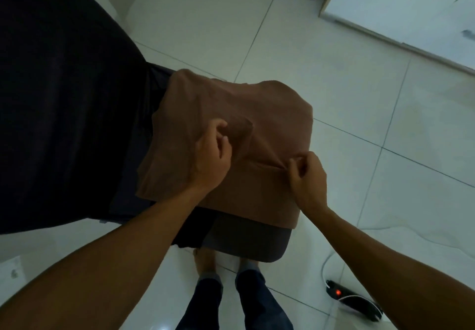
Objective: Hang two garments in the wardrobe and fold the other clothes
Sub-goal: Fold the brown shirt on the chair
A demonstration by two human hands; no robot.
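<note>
Seen from above, looking down past two bare forearms. Brown garment (231, 134), a soft knit, spread over the corner of a dark bed (64, 98), partly folded, one flap doubled over near its middle. Left hand (212, 157) palm down, fingers (221, 126) curled and pinching the edge of that flap, cloth bunched just beyond the fingertips. Right hand (308, 178) at the garment's right side, thumb and fingers pinching a raised crease, the fabric pulled taut between the two hands. Under the garment's near edge, a grey layer (246, 242) hanging over the bed corner. Below the hands, two feet and dark trouser legs (231, 301) on a white tiled floor (359, 114). Right of the fingers, on the floor, a black power strip (352, 301) with a red light and a white cable.
</note>
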